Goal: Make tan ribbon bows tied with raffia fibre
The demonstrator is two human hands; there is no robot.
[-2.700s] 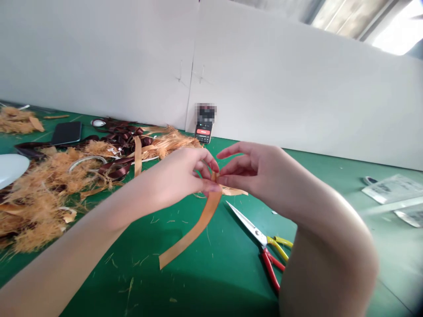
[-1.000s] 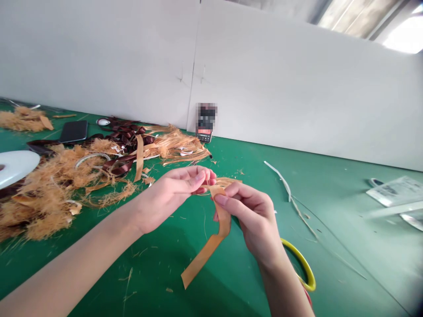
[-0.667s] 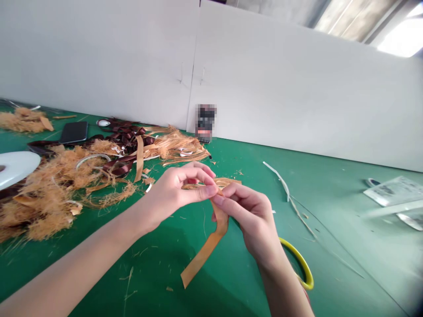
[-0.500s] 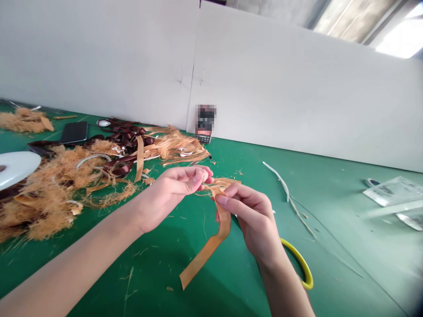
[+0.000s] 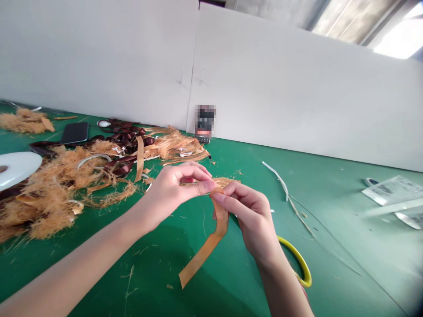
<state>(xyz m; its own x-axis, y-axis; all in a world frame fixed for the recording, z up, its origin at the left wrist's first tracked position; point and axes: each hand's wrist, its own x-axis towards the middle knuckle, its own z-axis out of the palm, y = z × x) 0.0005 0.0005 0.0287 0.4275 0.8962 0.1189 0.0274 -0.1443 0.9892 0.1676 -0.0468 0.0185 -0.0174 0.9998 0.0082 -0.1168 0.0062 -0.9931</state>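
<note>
A tan ribbon [image 5: 204, 251] hangs between my hands, its lower end slanting down to the left. My right hand [image 5: 253, 211] pinches the ribbon near its top between thumb and fingers. My left hand [image 5: 185, 182] has thumb and forefinger pressed together on the ribbon's upper end, close beside the right fingertips. Loose tan threads [image 5: 228, 181] show just behind the fingers. Exactly where they join the ribbon is hidden by my hands.
Frayed tan fibres [image 5: 49, 215], dark brown ribbon [image 5: 128, 136] and a white disc [image 5: 20, 169] lie left. A phone [image 5: 203, 123] leans against the white panel. A yellow loop handle [image 5: 302, 259] lies by my right forearm. Clear plastic packets [image 5: 393, 189] lie far right.
My left hand has moved slightly right, and its thumb and forefinger have closed on the ribbon's upper end. My right hand keeps its pinch, almost in place.
</note>
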